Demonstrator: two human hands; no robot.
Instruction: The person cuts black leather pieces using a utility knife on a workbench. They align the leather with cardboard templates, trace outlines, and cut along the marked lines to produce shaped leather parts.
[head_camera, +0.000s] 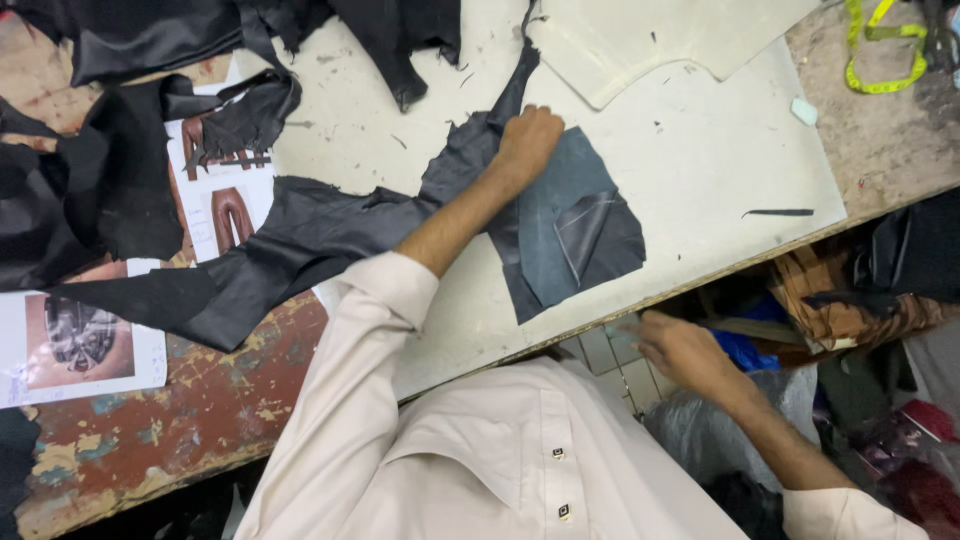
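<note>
A dark grey-blue leather piece (565, 225) lies flat on the pale sheet covering the counter (700, 170), close to its near edge, with one corner of the piece folded over on itself. The left hand (528, 140) rests on the upper left part of this piece, fingers curled into a loose fist and pressing down; whether it pinches the leather or only presses on it cannot be told. Under and beside that hand a long black leather strip (290, 245) runs from the top of the counter down to the left, its edges ragged, touching the grey-blue piece where the hand sits.

The right hand (685, 350) is off the counter, below its near edge, fingers spread loosely and holding nothing, above a heap of bags and cloth (850, 290) stored beneath.

Further out, a cream pattern piece (650, 40) lies at the top of the pale sheet. More black leather scraps (90, 180) are piled at the left, partly covering printed photo sheets (80, 345) on the worn, rust-coloured surface. A yellow measuring tape (880, 50) lies at the far right corner, and a small dark sliver (778, 212) lies alone on the sheet.
</note>
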